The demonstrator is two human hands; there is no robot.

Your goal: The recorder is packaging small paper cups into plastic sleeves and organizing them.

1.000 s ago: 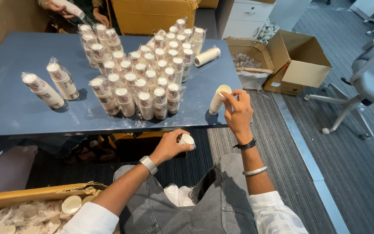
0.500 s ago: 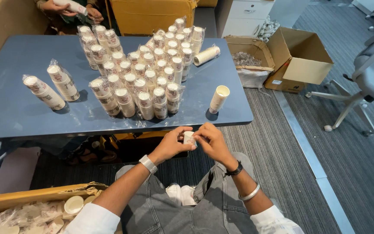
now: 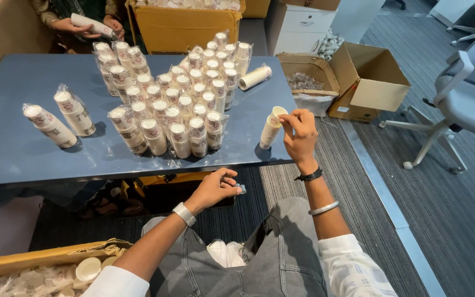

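Observation:
My right hand (image 3: 301, 133) reaches to the blue table's (image 3: 23, 157) near right corner and pinches the rim of the top paper cup (image 3: 277, 113) on a short unwrapped stack of cups (image 3: 269, 132) standing there. My left hand (image 3: 215, 188) hangs lower, in front of the table edge above my lap, fingers curled together; nothing clear shows in it. Just left of the unwrapped stack stands a dense cluster of plastic-wrapped cup stacks (image 3: 180, 104).
Two wrapped stacks (image 3: 61, 118) stand apart at the left, and one sleeve (image 3: 255, 77) lies on its side. Another person's hands (image 3: 92, 26) hold a sleeve at the far edge. Open cardboard boxes (image 3: 366, 82) and an office chair (image 3: 460, 104) stand at the right. A box of loose cups (image 3: 39, 275) sits at lower left.
Half a second ago both hands met over my lap around a cup. My right hand has since risen back to the unwrapped stack with a cup; the left stayed low.

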